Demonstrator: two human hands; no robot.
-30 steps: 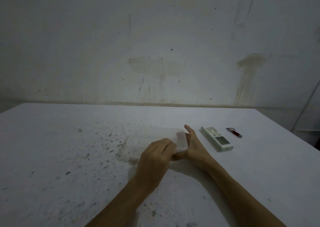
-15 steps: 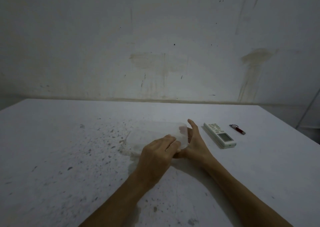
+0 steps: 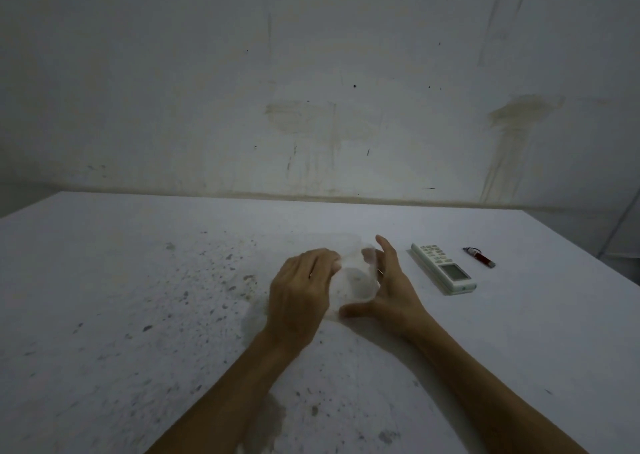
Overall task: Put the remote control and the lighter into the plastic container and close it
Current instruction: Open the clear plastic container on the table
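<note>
A clear plastic container sits near the middle of the white table, held between both hands. My left hand grips its left side with the fingers curled over the rim. Cupping its right side is my right hand, thumb along the near edge. Whether the lid is on or off is hard to tell through the clear plastic. The white remote control lies flat just right of my right hand, display toward me. Farther right lies the red lighter.
The white table is speckled with dark marks on its left half. Its back edge meets a stained wall. The table's right edge runs diagonally beyond the lighter.
The container now stands turned or tipped between my hands, narrower than before. My left hand moved from its near edge to its left side. Remote and lighter have not moved.
</note>
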